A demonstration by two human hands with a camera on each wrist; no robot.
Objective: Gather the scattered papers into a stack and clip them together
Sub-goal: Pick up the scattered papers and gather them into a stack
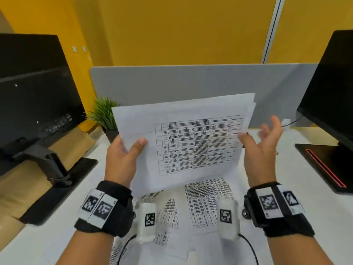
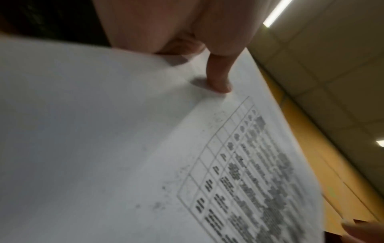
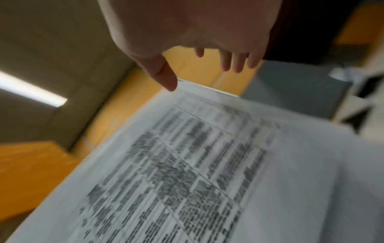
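A stack of white papers (image 1: 183, 142) with a printed table is lifted off the desk and tilted toward me. My left hand (image 1: 124, 153) pinches its left edge, thumb on top and fingers underneath; the thumb presses the top sheet (image 2: 145, 148) in the left wrist view. My right hand (image 1: 261, 142) is at the stack's right edge with fingers spread and straight, blurred by motion, and grips nothing. In the right wrist view the thumb tip hovers just over the top sheet's (image 3: 207, 172) far edge. More printed papers (image 1: 206, 199) lie flat on the white desk below. No clip is visible.
A black monitor (image 1: 34, 88) on a stand is at the left, another monitor (image 1: 332, 96) at the right with its base (image 1: 324, 165). A small green plant (image 1: 105, 113) stands by the grey divider (image 1: 191, 81). Brown cardboard (image 1: 72, 148) lies at the left.
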